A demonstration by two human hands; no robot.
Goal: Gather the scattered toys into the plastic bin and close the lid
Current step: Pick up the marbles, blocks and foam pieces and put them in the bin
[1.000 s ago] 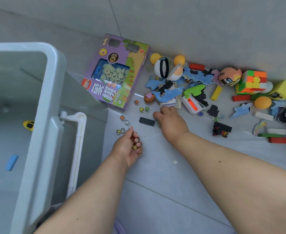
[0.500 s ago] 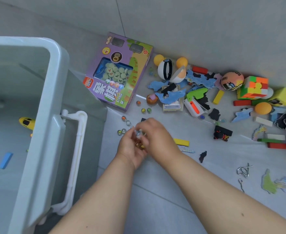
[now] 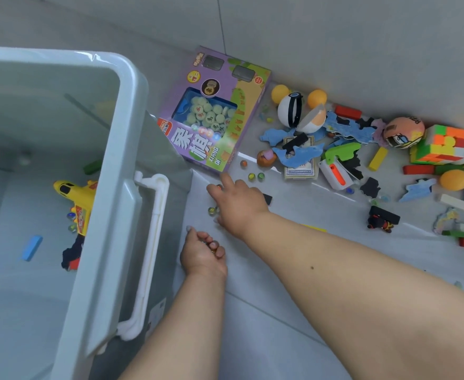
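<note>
Head view, the only one: the plastic bin (image 3: 121, 149) stood open at the left with no lid on it and none in sight. Inside it lay only a few toys: a yellow toy plane (image 3: 79, 196), a blue block (image 3: 32, 247), a green block (image 3: 92, 166), a few marbles and a dark scrap near the plane. The left hand (image 3: 203, 253) lay on the floor just right of the bin's white handle (image 3: 154, 242), fingers curled around a small clutch of marbles. The right hand (image 3: 239, 204) reached further out, fingers spread low over loose marbles (image 3: 256, 176) on the floor; whether it pinched one could not be told. The purple chess box (image 3: 214, 111) lay beyond the hands, beside the bin. To the far right, most of the toys were not yet gathered: the colour cube (image 3: 441, 145), orange balls (image 3: 454, 180), foam puzzle pieces (image 3: 296, 156), a card deck (image 3: 299, 170), assorted blocks. Judgement: task at an early stage; marble collection under way, bulk of the pile and lid closure not yet done.
</note>
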